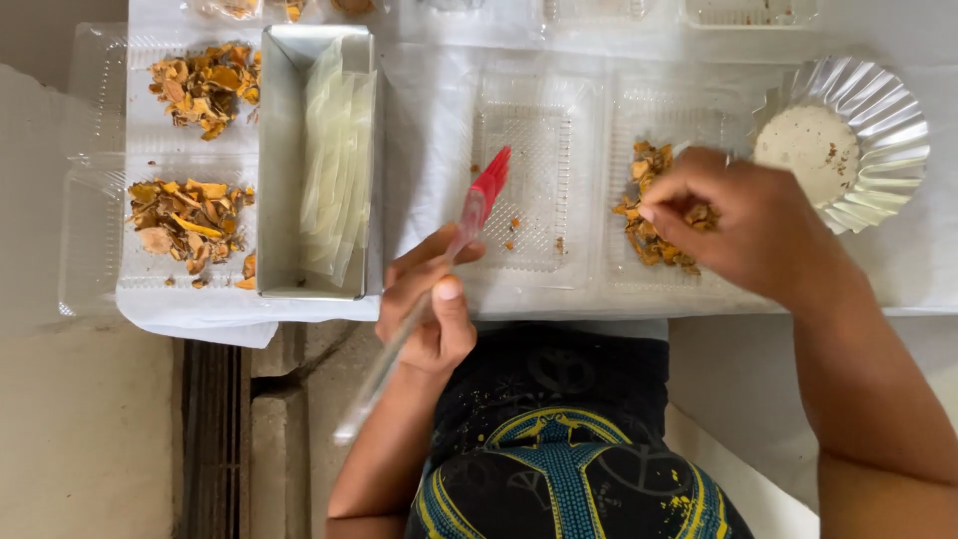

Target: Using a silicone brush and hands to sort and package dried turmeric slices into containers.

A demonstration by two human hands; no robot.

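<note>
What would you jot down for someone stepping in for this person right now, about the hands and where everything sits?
Left hand: grips a clear-handled brush with a red head, tip over an almost bare clear tray.
Right hand: fingers in the orange-brown chips in the neighbouring tray.
Done: two trays at far left already hold chip piles.
Nearby: a metal tin with pale translucent sheets, and a foil cup of whitish powder.
Left: the near-bare tray holds only crumbs.

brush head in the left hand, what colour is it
Red, on a clear handle; the brush head shows in the head view, held by the left hand.
</note>
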